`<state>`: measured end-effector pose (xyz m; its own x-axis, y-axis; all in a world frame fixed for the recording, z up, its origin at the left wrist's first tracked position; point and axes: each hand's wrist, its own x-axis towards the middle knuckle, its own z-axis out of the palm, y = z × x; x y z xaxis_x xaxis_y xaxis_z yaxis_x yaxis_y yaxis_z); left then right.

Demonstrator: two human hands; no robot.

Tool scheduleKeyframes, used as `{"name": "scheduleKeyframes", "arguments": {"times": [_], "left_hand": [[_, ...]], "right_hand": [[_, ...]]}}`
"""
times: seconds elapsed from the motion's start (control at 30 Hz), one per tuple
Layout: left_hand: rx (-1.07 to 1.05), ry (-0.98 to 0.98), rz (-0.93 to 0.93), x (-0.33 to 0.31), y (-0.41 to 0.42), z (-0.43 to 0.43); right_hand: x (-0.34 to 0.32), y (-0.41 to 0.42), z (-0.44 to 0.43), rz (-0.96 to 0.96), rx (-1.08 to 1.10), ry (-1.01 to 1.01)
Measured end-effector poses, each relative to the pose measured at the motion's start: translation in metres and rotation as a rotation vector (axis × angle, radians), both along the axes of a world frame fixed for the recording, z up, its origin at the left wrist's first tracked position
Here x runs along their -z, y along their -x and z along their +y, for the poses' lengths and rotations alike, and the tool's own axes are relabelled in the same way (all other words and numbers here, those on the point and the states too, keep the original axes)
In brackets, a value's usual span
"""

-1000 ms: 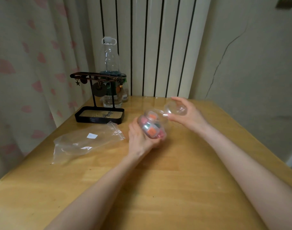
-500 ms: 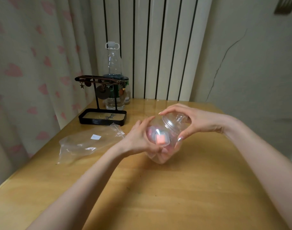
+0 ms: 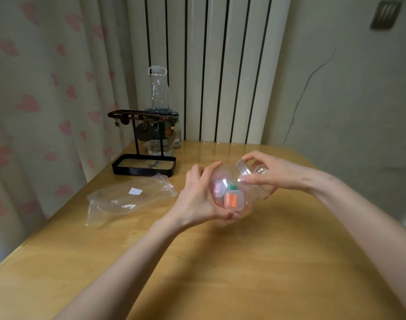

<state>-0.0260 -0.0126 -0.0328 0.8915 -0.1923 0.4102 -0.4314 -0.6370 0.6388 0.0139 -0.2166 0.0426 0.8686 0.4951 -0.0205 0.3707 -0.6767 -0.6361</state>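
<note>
A clear plastic jar (image 3: pixel 229 192) lies tilted on its side above the wooden table (image 3: pixel 220 273), its mouth pointing right. Inside it are small clear boxes with orange (image 3: pixel 233 199), green and pink contents. My left hand (image 3: pixel 202 199) grips the jar's round body from the left and below. My right hand (image 3: pixel 268 174) holds the clear lid (image 3: pixel 248 172) by its rim, thumb and fingers curled round it, right at the jar's mouth. Whether the lid sits fully on the neck I cannot tell.
An empty clear zip bag (image 3: pixel 128 197) lies on the table to the left. Behind it stands a black jewellery stand (image 3: pixel 144 146) with a tray base, and a tall plastic bottle (image 3: pixel 159 107) and a small jar by the radiator. Curtain at left, wall at right.
My right hand has brought the lid from beside the jar onto its mouth. The jar has tipped further onto its side and the boxes inside have shifted.
</note>
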Motion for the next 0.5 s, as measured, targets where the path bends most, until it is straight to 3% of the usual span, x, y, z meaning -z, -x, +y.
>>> {"name": "scheduleKeyframes", "arguments": {"times": [0.27, 0.4, 0.5], "left_hand": [[0.367, 0.292, 0.464, 0.004, -0.002, 0.019], [0.456, 0.339, 0.552, 0.013, -0.002, 0.028], [0.377, 0.5, 0.49, 0.017, 0.004, 0.025]], "right_hand": [[-0.001, 0.013, -0.016, 0.051, -0.323, 0.059], [0.008, 0.018, -0.015, 0.057, -0.364, 0.027], [0.012, 0.018, -0.016, -0.002, -0.304, -0.035]]}}
